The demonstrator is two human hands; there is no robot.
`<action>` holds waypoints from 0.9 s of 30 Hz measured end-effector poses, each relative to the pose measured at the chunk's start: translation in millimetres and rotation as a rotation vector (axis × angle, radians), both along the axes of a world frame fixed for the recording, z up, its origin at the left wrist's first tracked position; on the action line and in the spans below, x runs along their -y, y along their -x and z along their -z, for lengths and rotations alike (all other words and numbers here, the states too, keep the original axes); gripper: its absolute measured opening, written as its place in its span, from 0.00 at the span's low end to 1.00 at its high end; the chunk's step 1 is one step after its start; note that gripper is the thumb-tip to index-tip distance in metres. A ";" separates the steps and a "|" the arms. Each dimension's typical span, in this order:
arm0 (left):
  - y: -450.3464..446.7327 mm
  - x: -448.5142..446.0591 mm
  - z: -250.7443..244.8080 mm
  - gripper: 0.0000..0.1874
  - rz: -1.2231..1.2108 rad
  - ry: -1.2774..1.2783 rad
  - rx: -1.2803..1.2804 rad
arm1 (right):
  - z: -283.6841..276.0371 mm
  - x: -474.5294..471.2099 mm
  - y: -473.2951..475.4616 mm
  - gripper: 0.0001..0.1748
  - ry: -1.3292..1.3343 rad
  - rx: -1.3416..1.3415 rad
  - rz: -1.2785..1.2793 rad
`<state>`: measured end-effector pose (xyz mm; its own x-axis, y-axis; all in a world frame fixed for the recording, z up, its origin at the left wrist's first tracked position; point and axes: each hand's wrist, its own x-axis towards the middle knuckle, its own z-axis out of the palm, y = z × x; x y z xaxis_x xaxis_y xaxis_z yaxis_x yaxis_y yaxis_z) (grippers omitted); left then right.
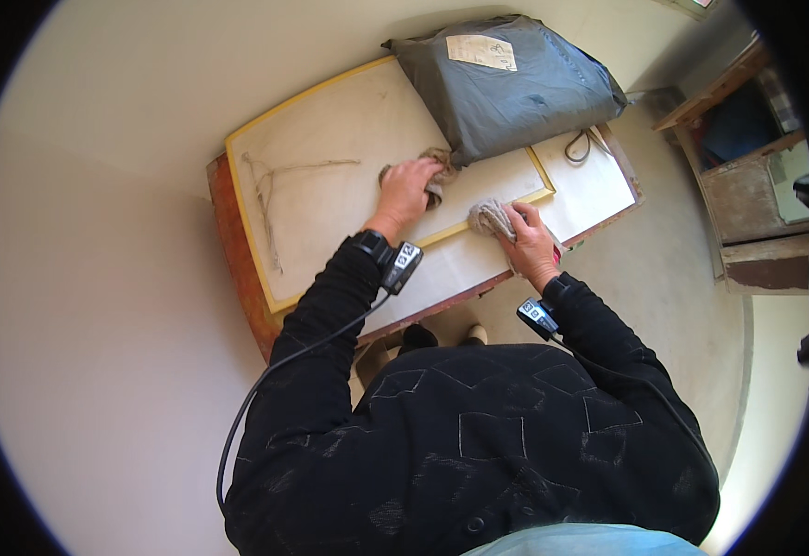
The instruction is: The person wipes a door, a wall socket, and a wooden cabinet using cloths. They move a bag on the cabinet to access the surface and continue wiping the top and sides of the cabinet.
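A pale panel with a yellow frame (250,240) lies on the table. My left hand (406,189) presses on a crumpled brownish cloth (436,157) on the panel, near the bag's lower corner. My right hand (534,244) grips a bunched grey cloth (492,218) at the frame's near edge. Part of that cloth hangs below the palm, and a bit of something red shows beside the wrist. Thin brownish strands (263,201) run across the panel's left part; whether they are string or drawn lines I cannot tell.
A stuffed dark grey plastic bag (529,94) with a written label covers the panel's far right corner. A looped cord (577,147) lies beside it on the table (238,250). A worn wooden cabinet (741,201) stands at right. The wall (99,208) borders the left.
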<state>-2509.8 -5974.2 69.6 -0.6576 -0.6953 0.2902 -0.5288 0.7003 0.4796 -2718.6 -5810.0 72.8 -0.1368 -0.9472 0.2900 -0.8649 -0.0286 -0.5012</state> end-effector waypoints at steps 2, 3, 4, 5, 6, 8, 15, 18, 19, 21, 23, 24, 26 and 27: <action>-0.9 -31.1 -7.3 0.25 -0.002 -0.006 -0.010 | -0.7 -0.6 0.0 0.26 0.031 0.004 -0.007; -0.8 -45.0 -9.0 0.26 -0.001 -0.032 0.012 | -0.9 -1.3 0.0 0.26 0.023 0.006 -0.008; -1.5 -58.6 -10.0 0.27 0.010 -0.061 -0.003 | -1.0 -1.3 -0.1 0.26 0.017 0.008 -0.009; -2.9 -67.4 -10.4 0.27 0.038 -0.120 -0.042 | -1.2 -1.7 0.4 0.26 0.011 0.010 -0.011; -5.7 -74.5 -8.5 0.28 0.068 -0.178 -0.080 | -0.7 -2.0 0.1 0.27 0.036 0.005 -0.014; -23.5 -82.9 -5.6 0.30 0.173 -0.267 -0.210 | 0.4 -2.3 1.0 0.27 0.027 0.013 -0.014; -201.0 -87.9 -20.9 0.24 -0.962 -0.197 -0.255 | 7.3 -1.8 3.8 0.28 0.056 0.017 -0.048; -181.0 -98.3 -5.8 0.22 -1.165 0.001 0.183 | 8.8 -1.3 2.8 0.28 0.023 0.016 -0.017; -155.7 -95.2 -0.2 0.19 -1.129 0.041 0.135 | 9.2 -0.7 2.5 0.28 0.021 0.018 -0.016; -93.4 -87.5 8.8 0.14 -1.029 0.164 0.118 | 10.9 -0.4 1.5 0.28 0.000 -0.001 0.002; -28.3 -81.8 10.7 0.12 -0.938 0.166 0.089 | 12.0 -0.2 0.7 0.28 -0.005 -0.010 0.010; 0.8 -81.4 8.7 0.11 -0.829 0.134 0.010 | 12.0 -0.1 0.6 0.28 -0.006 -0.013 0.007; 52.5 -82.2 -0.4 0.16 -0.628 -0.057 0.014 | 11.5 0.0 0.1 0.28 0.005 -0.021 0.014; 66.5 -82.0 -6.2 0.19 -0.480 -0.136 -0.007 | 11.2 0.1 0.0 0.28 -0.003 -0.031 0.014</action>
